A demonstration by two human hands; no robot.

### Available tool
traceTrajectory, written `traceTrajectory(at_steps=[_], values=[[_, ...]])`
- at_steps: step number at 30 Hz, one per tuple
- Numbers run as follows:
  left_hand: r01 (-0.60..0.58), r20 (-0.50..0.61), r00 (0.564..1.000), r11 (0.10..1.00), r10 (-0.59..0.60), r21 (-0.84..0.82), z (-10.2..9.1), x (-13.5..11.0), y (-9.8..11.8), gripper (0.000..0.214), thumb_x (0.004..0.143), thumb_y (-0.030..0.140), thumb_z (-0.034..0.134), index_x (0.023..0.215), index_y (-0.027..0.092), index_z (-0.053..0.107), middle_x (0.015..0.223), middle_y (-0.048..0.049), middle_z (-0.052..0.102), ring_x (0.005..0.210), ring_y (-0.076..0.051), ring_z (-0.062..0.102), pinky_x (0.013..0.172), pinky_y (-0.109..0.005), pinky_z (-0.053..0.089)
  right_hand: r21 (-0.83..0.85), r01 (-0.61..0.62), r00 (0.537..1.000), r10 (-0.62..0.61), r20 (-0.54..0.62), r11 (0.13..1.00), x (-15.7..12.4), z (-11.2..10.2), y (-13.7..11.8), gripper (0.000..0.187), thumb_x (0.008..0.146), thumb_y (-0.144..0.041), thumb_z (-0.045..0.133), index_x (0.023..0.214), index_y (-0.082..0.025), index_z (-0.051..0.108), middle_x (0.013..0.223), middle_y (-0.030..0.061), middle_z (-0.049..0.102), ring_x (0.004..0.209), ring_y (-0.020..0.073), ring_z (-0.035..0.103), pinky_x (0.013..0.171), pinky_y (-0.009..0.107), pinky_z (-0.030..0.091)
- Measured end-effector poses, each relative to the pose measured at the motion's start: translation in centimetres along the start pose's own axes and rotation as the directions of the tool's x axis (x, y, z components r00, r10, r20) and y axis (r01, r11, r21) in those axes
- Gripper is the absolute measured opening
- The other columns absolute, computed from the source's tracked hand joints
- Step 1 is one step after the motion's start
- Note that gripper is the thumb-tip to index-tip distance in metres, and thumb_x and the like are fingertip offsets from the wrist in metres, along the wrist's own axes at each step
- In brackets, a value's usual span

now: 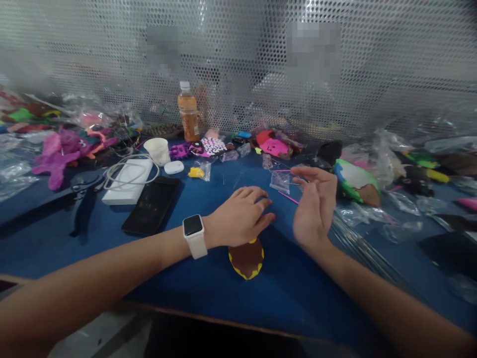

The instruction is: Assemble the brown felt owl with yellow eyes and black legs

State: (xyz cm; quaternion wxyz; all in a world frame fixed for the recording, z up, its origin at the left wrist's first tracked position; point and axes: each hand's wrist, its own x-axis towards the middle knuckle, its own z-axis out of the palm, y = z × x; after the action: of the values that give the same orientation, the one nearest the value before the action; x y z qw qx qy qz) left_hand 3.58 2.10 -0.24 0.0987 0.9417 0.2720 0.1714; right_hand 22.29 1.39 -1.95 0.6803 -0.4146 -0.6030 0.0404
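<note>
My left hand (240, 216), with a white-banded watch (194, 233) on the wrist, is held palm down over a flat oval piece (246, 261), brown with a wavy yellow edge. Its fingers are apart and slightly bent, with nothing visible in them; the hand hides the oval's upper end. To the right, my right hand (315, 209) is raised, its thumb drawn in against bent fingers. Anything pinched there is too thin to make out. Near its fingertips are a small clear bag (280, 182) and a thin pink stick (288, 197).
At left lie pliers (80, 199), a black phone (151, 206) and a white box (130, 181) with a cable. Behind them are a paper cup (158, 150) and a drink bottle (189, 115). Thin wires (361, 248) and a green-edged piece (357, 181) lie right. A perforated metal panel (238, 54) stands behind.
</note>
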Motion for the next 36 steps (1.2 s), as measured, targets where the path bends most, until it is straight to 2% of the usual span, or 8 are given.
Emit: traceTrajectory(at_steps=[7, 15, 22, 26, 29, 31, 33, 36], values=[[0.078, 0.205, 0.975, 0.996, -0.086, 0.049, 2.1, 1.5, 2.4, 0.078, 0.11, 0.061, 0.02, 0.159, 0.003, 0.039, 0.17, -0.0223, 0.032, 0.162, -0.043, 0.013, 0.129, -0.065, 0.014, -0.039, 0.019, 1.0, -0.019, -0.016, 0.999, 0.7, -0.6, -0.5, 0.027, 0.106, -0.044, 0.047, 0.119, -0.027, 0.063, 0.12, 0.0116, 0.066, 0.117, 0.0308, 0.066, 0.103, 0.052, 0.053], [0.042, 0.185, 0.982, 0.998, -0.049, 0.041, 2.6, 1.3, 2.6, 0.076, 0.11, 0.063, 0.017, 0.161, 0.009, 0.036, 0.17, -0.021, 0.03, 0.161, -0.043, 0.015, 0.127, -0.07, 0.013, -0.008, 0.029, 0.998, -0.029, 0.052, 1.0, 0.5, -0.7, -1.8, 0.023, 0.109, -0.041, 0.044, 0.121, -0.034, 0.063, 0.124, 0.0095, 0.065, 0.121, 0.032, 0.063, 0.107, 0.056, 0.049], [0.079, 0.201, 0.976, 0.997, -0.079, 0.008, 2.2, 1.5, 1.9, 0.076, 0.109, 0.065, 0.02, 0.162, 0.012, 0.033, 0.172, -0.0204, 0.027, 0.162, -0.043, 0.012, 0.126, -0.074, 0.011, 0.004, 0.059, 0.998, -0.059, 0.025, 0.998, 0.7, -0.6, -1.8, 0.025, 0.109, -0.042, 0.046, 0.121, -0.029, 0.064, 0.122, 0.0084, 0.066, 0.118, 0.029, 0.064, 0.106, 0.053, 0.049], [0.094, 0.101, 0.991, 0.994, -0.088, -0.058, 0.0, 1.5, 0.8, 0.058, 0.112, 0.053, 0.031, 0.154, 0.015, 0.045, 0.166, -0.018, 0.038, 0.159, -0.04, 0.026, 0.126, -0.071, 0.021, 0.017, 0.035, 0.998, -0.036, 0.047, 0.999, 0.6, -0.7, -1.9, 0.023, 0.108, -0.038, 0.048, 0.12, -0.028, 0.064, 0.12, 0.0094, 0.067, 0.114, 0.0289, 0.064, 0.103, 0.052, 0.049], [0.032, 0.011, 0.999, 0.989, -0.031, -0.145, -2.2, 0.2, -0.5, 0.032, 0.109, 0.03, 0.046, 0.132, 0.012, 0.06, 0.14, -0.0165, 0.059, 0.128, -0.027, 0.061, 0.114, -0.046, 0.048, 0.02, 0.018, 0.982, -0.021, 0.189, 1.0, 1.1, -1.1, -2.5, 0.014, 0.105, -0.031, 0.055, 0.109, -0.024, 0.067, 0.105, 0.0068, 0.068, 0.099, 0.0241, 0.066, 0.09, 0.044, 0.053], [0.041, -0.022, 0.999, 0.989, -0.044, -0.14, -3.3, -1.3, -1.3, 0.017, 0.105, 0.023, 0.052, 0.112, 0.015, 0.066, 0.122, -0.0115, 0.065, 0.109, -0.023, 0.066, 0.099, -0.04, 0.055, -0.009, 0.035, 0.893, -0.027, 0.449, 0.999, 1.6, -1.4, -3.2, 0.007, 0.1, -0.024, 0.062, 0.097, -0.023, 0.068, 0.091, 0.0029, 0.068, 0.086, 0.0201, 0.065, 0.08, 0.037, 0.053], [0.026, -0.044, 0.998, 0.982, -0.035, -0.188, -4.0, -2.8, -1.7, 0.01, 0.1, 0.017, 0.057, 0.102, 0.017, 0.067, 0.108, -0.0068, 0.067, 0.1, -0.02, 0.067, 0.092, -0.035, 0.055, -0.07, 0.064, 0.695, 0.006, 0.719, 0.995, 2.0, -1.7, -4.2, 0.004, 0.094, -0.021, 0.07, 0.097, -0.023, 0.07, 0.092, 0.0018, 0.07, 0.085, 0.0189, 0.065, 0.079, 0.034, 0.052], [0.048, -0.009, 0.999, 0.947, -0.053, -0.319, -4.4, -4.6, -1.7, 0.012, 0.094, 0.014, 0.063, 0.103, 0.02, 0.069, 0.106, -0.0037, 0.068, 0.093, -0.016, 0.066, 0.088, -0.031, 0.054, -0.16, 0.088, 0.452, 0.104, 0.886, 0.983, 2.0, -2.0, -5.4, 0.01, 0.091, -0.018, 0.074, 0.1, -0.024, 0.074, 0.1, 0.0023, 0.072, 0.096, 0.02, 0.067, 0.085, 0.034, 0.053]])
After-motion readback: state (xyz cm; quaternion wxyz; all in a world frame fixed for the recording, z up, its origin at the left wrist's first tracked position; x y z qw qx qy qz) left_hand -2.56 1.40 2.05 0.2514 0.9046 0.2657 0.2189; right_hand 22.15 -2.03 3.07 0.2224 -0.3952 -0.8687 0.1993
